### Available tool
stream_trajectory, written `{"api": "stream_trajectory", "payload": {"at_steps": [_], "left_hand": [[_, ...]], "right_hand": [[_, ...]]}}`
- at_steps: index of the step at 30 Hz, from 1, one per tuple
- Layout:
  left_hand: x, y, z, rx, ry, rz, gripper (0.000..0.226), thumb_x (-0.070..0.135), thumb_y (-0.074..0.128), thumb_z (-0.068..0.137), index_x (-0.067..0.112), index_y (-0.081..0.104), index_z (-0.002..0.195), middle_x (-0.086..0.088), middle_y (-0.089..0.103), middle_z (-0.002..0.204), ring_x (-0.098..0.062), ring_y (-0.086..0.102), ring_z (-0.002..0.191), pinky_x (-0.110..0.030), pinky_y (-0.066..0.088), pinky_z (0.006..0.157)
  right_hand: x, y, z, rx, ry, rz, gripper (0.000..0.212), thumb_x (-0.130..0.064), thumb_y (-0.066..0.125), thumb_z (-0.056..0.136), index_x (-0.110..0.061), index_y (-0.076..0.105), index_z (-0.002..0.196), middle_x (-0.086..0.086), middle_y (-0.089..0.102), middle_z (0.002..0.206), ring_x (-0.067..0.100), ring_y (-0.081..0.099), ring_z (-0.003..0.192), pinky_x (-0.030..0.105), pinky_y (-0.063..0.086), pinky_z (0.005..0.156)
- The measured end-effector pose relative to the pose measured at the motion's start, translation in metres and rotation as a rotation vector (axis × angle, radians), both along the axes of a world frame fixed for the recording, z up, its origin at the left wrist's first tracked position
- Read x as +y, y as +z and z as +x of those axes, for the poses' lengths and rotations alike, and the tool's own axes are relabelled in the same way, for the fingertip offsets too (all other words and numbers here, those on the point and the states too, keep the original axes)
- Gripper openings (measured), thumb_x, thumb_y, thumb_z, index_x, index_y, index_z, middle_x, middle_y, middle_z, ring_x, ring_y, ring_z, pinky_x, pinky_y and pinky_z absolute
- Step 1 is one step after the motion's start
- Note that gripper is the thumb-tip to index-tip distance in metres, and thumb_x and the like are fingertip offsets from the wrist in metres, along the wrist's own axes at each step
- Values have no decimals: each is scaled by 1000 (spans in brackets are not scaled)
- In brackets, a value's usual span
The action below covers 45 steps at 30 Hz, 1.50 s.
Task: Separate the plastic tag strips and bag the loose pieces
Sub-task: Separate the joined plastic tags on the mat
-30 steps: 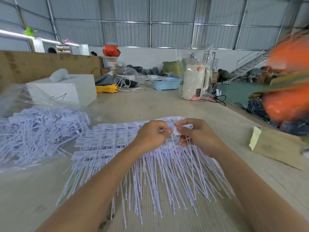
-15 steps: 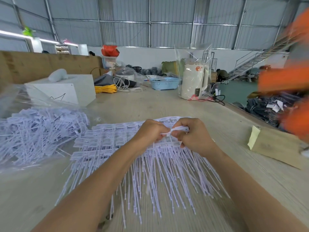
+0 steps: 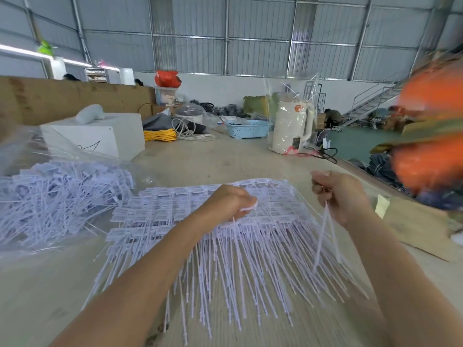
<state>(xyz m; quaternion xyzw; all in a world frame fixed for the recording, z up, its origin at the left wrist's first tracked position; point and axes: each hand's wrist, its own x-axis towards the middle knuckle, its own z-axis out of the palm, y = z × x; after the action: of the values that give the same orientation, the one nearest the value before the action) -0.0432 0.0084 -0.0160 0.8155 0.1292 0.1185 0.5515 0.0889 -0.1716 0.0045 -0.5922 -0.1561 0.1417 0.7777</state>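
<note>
Left hand [image 3: 229,202] curled, pinching a tag head at the top of the strips [image 3: 225,241] spread on the table [image 3: 225,161]. Right hand [image 3: 338,196] lifted off to the right, fingers curled round loose pieces [image 3: 327,234] whose tails hang down. Bag [image 3: 57,194] of loose tags lies far left.

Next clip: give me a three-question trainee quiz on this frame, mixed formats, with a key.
1. True or false: the right hand holds pulled-off tags lifted above the sheet.
2. The bag of loose tags lies: A) left of the sheet, B) right of it, C) behind the kettle.
3. Fill in: the left hand pinches a tag at the ___.

Key: 1 true; 2 A; 3 sheet.
</note>
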Motion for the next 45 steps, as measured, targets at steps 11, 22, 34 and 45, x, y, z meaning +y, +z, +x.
{"api": "stream_trajectory", "payload": {"at_steps": [11,22,34,45], "left_hand": [[-4,-2,-5,10,-20,339,23,-1,52,86,12,69,96,-12,62,91,-19,49,66,-26,35,58],[-5,0,-4,-138,98,-222,15,18,61,91,6,61,83,-9,65,71,-12,64,51,-21,54,52],[-15,-3,0,-176,140,-91,39,24,53,96,11,51,59,2,61,46,-9,54,37,-16,35,39],[-16,5,-2,-39,61,-681,27,8,46,91,13,41,65,3,41,42,-5,24,30,-11,21,35]], "right_hand": [[33,-11,-39,-48,366,-290,6,-3,59,88,-7,61,83,11,64,88,20,63,78,27,57,67],[37,-14,-44,-238,211,-122,15,1,60,87,-5,59,73,7,55,59,11,55,47,23,51,48],[36,-23,-41,-359,323,-218,6,1,63,86,-4,65,90,6,61,61,10,60,51,21,52,52],[44,-25,-52,-759,109,-396,10,4,62,85,-4,60,79,3,54,67,8,57,45,35,54,41]]}}
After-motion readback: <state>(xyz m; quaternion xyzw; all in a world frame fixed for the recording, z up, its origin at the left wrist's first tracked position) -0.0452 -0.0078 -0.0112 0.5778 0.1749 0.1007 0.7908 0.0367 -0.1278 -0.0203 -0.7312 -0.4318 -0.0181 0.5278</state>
